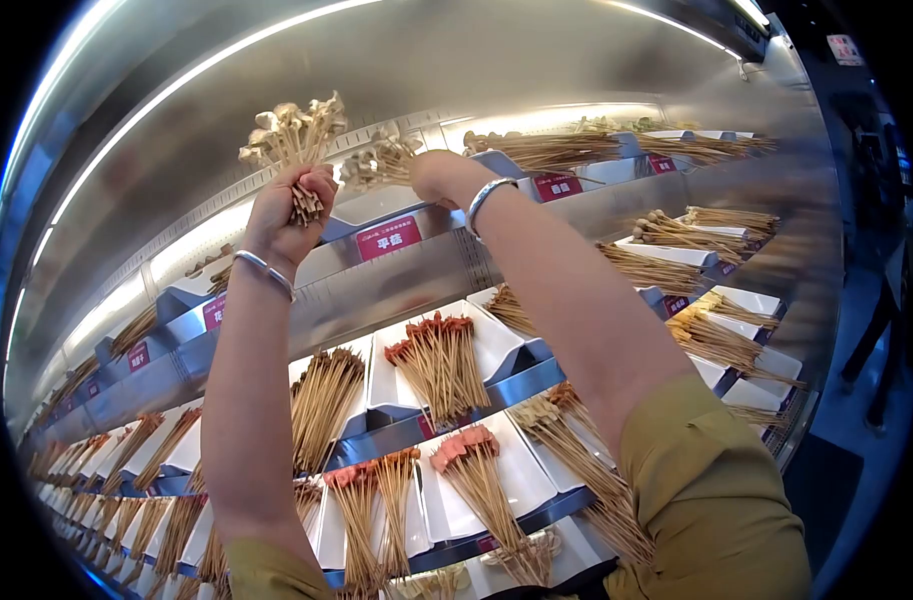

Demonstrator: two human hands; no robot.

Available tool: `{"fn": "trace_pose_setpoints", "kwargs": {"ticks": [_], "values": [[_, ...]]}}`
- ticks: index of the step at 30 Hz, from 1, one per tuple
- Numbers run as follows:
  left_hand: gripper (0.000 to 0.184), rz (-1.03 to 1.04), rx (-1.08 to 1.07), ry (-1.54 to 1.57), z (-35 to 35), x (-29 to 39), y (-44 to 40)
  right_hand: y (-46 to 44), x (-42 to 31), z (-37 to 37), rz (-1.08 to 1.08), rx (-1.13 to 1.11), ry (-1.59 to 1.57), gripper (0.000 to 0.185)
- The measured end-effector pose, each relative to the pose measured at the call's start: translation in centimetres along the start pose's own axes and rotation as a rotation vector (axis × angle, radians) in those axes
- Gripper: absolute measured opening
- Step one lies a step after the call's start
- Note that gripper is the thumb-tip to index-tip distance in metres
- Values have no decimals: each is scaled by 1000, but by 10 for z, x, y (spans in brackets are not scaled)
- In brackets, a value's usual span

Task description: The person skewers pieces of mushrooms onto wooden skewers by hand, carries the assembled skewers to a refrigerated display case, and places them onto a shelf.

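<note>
My left hand (pixel 294 208) is raised at the top shelf, its fingers wrapped round a bundle of mushroom skewers (pixel 298 135), pale caps up and stick ends showing below the fist. My right hand (pixel 438 178) reaches to the same shelf, beside more pale mushroom skewers (pixel 378 160) that lie over a white tray (pixel 371 207); its fingers are hidden behind the hand. A red label (pixel 388 238) is fixed to the shelf front below the tray. Both wrists wear silver bracelets.
Brown skewers (pixel 546 150) lie on the top shelf to the right. Lower shelves hold white trays (pixel 506 350) with red-tipped skewers (pixel 441 365) and pink-tipped skewers (pixel 471 470). At the far right, a person's dark legs (pixel 871 350) show beyond the cabinet edge.
</note>
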State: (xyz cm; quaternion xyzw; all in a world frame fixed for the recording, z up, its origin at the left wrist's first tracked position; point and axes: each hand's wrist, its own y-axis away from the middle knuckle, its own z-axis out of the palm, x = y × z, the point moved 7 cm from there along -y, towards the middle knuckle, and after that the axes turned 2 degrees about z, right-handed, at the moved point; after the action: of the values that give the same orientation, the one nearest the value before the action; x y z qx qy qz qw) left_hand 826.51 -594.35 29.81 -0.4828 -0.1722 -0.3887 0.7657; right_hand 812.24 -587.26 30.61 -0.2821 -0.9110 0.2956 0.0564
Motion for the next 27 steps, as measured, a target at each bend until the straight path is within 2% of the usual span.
{"fn": "trace_pose_setpoints", "kwargs": {"ticks": [3, 5, 7, 11, 13, 14, 17, 18, 19, 21, 23, 25, 26, 27], "values": [[23, -102, -5, 83, -3, -13, -2, 0, -19, 15, -71, -67, 37, 30], [26, -125, -39, 126, -7, -22, -12, 9, -16, 5, -28, -38, -365, 24], [10, -157, 40, 213, -15, -37, -26, 7, -15, 5, -24, -58, -372, 27], [9, -139, 94, 182, -32, -52, -51, 5, -12, 4, -49, -175, -517, 27], [18, -57, 152, 113, -49, -52, -61, 20, -19, -5, -223, -263, -504, 28], [16, -132, 140, 135, -54, -56, -64, 23, -17, -10, -203, -227, -567, 33], [16, -115, 155, 152, -67, -63, -72, 37, -9, -10, -244, -273, -639, 38], [16, -82, 212, 124, -65, -62, -67, 36, -4, -13, -241, -231, -548, 50], [16, -71, 206, 122, -63, -59, -66, 36, 1, -18, -250, -224, -543, 50], [16, -176, 234, 75, -63, -61, -59, 34, 12, -23, -204, -240, -498, 63], [12, -148, 251, 59, -66, -59, -56, 8, 19, -25, -164, -159, -460, 68], [8, -106, 304, -90, -64, -55, -47, -6, 3, -46, -356, 164, -342, 65], [8, -107, 304, -98, -59, -57, -42, 5, -9, -48, -510, 246, -402, 59], [10, -114, 322, -209, -56, -57, -37, -11, -22, -35, -628, 227, -557, 58]]}}
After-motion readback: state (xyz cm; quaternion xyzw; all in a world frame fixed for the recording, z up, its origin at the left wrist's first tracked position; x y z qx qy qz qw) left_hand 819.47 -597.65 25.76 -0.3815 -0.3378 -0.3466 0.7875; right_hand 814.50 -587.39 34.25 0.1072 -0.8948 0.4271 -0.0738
